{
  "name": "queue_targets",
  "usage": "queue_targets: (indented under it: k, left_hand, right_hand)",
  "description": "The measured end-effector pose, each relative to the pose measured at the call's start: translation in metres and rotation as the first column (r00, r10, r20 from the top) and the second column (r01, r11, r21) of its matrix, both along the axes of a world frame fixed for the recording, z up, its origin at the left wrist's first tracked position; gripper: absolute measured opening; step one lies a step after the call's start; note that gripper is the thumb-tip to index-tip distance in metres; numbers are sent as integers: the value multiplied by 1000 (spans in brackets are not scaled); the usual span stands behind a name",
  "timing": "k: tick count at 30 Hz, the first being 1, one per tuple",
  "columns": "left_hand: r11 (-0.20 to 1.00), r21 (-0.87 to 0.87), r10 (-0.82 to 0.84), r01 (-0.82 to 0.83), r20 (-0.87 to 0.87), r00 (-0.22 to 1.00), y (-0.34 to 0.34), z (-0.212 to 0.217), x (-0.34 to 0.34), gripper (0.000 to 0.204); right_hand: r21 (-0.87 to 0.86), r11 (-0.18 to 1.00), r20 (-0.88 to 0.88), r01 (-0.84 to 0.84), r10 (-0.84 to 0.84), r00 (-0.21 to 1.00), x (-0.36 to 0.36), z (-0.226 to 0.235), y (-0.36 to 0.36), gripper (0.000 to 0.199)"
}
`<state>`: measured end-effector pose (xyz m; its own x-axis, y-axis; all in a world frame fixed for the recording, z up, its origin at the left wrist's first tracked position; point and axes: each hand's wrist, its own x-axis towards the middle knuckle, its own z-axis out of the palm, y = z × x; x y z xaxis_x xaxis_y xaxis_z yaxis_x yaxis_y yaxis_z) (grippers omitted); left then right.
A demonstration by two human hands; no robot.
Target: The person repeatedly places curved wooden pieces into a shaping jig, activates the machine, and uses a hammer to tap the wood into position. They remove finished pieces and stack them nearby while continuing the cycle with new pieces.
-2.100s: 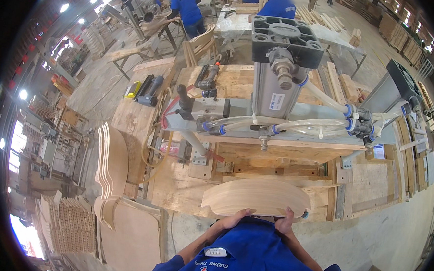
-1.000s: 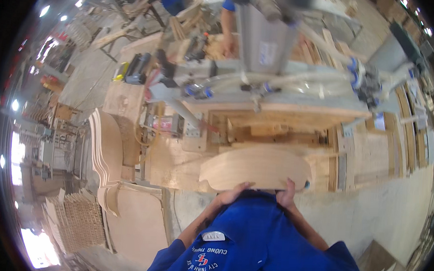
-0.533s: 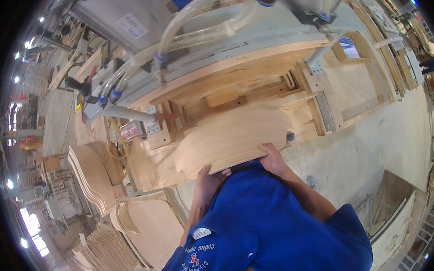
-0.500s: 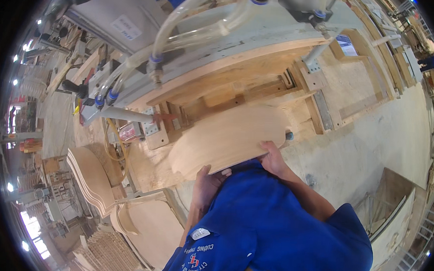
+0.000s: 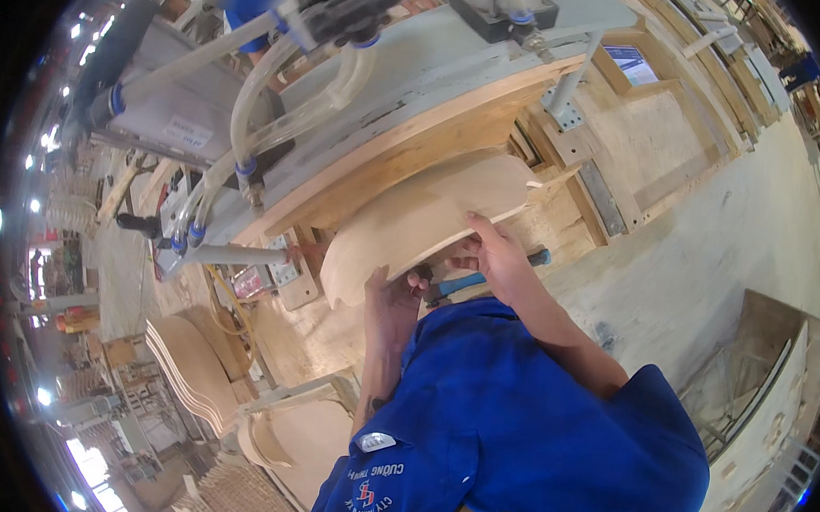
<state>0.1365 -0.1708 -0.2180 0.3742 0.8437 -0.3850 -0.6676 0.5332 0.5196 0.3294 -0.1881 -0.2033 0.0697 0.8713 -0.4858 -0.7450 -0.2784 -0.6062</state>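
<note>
Panel (image 5: 421, 218) of pale, curve-edged wood sits at the opening beneath the grey machine beam (image 5: 428, 81), over the wooden tabletop (image 5: 296, 341). From afar I see the left grip (image 5: 390, 311) pinching its near edge, thumb uppermost; the right grip (image 5: 501, 253) pinches that edge farther right. I make out a blue tool (image 5: 461, 284) between them, partly hidden, and stacked curved boards (image 5: 189, 360) at left.

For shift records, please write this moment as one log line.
left hand: touches panel; right hand: touches panel; panel: at press; blue bar: near hands
</note>
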Motion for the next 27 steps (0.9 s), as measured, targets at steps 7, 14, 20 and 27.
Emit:
queue_targets:
  k: [7, 14, 20, 27]
  left_hand:
    - [993, -37, 105, -110, -114, 988, 40, -22, 20, 26]
    - [994, 26, 113, -110, -159, 981, 61, -42, 27, 27]
    - [990, 8, 140, -141, -213, 967, 62, -46, 29, 29]
    - [992, 28, 130, -127, -197, 972, 55, -52, 17, 29]
  right_hand:
    - [135, 991, -101, 17, -3, 995, 14, -34, 45, 31]
    - [135, 989, -150, 65, -45, 988, 22, -53, 63, 29]
    - [149, 989, -165, 18, 7, 986, 24, -68, 62, 23]
    - [132, 991, -154, 27, -6, 988, 18, -74, 59, 21]
